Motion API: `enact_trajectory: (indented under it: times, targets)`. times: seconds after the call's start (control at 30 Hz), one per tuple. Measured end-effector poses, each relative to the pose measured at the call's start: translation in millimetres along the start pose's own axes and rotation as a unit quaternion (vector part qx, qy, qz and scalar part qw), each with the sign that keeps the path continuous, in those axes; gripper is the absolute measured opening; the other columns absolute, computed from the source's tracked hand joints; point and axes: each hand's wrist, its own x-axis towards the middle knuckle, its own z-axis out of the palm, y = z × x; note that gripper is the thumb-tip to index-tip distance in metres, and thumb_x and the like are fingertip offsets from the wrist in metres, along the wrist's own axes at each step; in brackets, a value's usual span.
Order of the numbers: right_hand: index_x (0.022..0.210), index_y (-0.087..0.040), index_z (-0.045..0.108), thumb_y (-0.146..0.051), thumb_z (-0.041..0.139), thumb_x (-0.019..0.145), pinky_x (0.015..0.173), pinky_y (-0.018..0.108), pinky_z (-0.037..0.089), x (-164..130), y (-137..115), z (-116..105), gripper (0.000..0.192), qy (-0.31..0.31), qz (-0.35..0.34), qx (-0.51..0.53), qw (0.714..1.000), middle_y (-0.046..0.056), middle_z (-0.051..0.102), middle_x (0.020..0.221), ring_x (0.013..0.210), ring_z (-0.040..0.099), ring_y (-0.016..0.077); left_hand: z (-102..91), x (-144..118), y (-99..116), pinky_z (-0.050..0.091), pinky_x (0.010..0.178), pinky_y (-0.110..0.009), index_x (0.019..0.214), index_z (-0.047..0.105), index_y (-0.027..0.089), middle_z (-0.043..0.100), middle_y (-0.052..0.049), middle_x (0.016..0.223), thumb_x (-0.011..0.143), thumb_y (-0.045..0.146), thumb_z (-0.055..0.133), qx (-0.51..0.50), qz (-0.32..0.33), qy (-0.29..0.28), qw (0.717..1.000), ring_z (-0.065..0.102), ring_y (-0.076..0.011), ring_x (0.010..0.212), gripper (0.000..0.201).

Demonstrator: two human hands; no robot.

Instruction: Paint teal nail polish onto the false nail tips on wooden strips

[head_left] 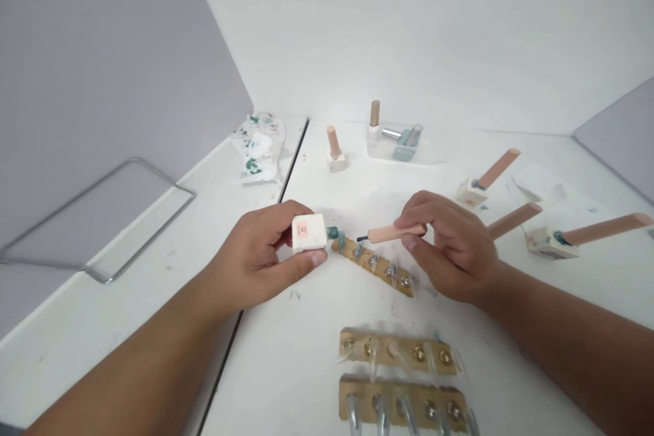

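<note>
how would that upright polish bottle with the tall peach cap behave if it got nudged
The upright bottle probably tips easily: its tall cap rises over a small square base. Once down it likely won't roll far, since the base is blocky. It looks small, so probably light.

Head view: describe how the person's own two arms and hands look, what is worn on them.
Both forearms are bare up to the picture's lower edge: no sleeves show. The left hand and the right hand wear no gloves, and no rings, watch or bracelet can be seen on either. The fingernails that show are short, with no polish visible. No marks or bandages are visible.
</note>
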Motion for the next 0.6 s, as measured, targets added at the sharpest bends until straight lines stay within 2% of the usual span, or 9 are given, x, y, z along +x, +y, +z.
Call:
enact_trajectory:
  times: [0.13, 0.33, 0.47, 0.6]
  targets:
    - [0.096, -0.021, 0.056, -0.002, 0.052, 0.08, 0.055, 0.031, 0.039, 0.1, -0.5, 0.8, 0.025, -0.035, -0.016, -0.011, 0.999, 0.0, 0.05, 0.07, 0.063, 0.047, 0.0156, -2.4, -0.2, 0.5, 0.038, 0.053, -0.021, 0.089, 0.06, 0.019, 0.058, 0.002, 0.074, 0.089, 0.027, 0.063, 0.022, -0.016, -0.002, 1.0, 0.049, -0.0095, 0.061, 0.008]
    - [0.097, -0.021, 0.055, -0.005, 0.05, 0.083, 0.053, 0.029, 0.041, 9.2, -6.2, -4.8, 0.022, -0.035, -0.001, -0.015, 0.999, -0.001, 0.051, 0.07, 0.06, 0.049, 0.0154, -3.2, -0.6, -3.1, 0.038, 0.054, -0.023, 0.089, 0.06, 0.019, 0.058, 0.001, 0.074, 0.089, 0.035, 0.062, 0.02, -0.032, 0.0, 0.999, 0.049, -0.0109, 0.061, 0.017]
    - [0.09, -0.021, 0.053, -0.009, 0.048, 0.088, 0.05, 0.026, 0.038, 26.9, -12.1, -7.8, 0.013, -0.1, 0.044, -0.065, 0.992, -0.003, 0.052, 0.066, 0.054, 0.046, 0.0125, -2.3, -0.3, -1.8, 0.041, 0.057, -0.023, 0.089, 0.06, 0.019, 0.058, 0.001, 0.076, 0.089, 0.038, 0.06, 0.019, -0.033, -0.012, 0.999, 0.051, -0.0117, 0.064, 0.019]
    - [0.085, -0.021, 0.049, -0.013, 0.046, 0.093, 0.047, 0.023, 0.036, 46.6, -17.0, -6.5, 0.011, -0.184, 0.075, -0.098, 0.975, -0.004, 0.059, 0.063, 0.048, 0.044, 0.0101, -2.4, -0.7, -0.7, 0.039, 0.056, -0.023, 0.089, 0.058, 0.019, 0.057, 0.002, 0.074, 0.089, 0.039, 0.06, 0.028, -0.035, -0.018, 0.999, 0.051, -0.0117, 0.063, 0.02]
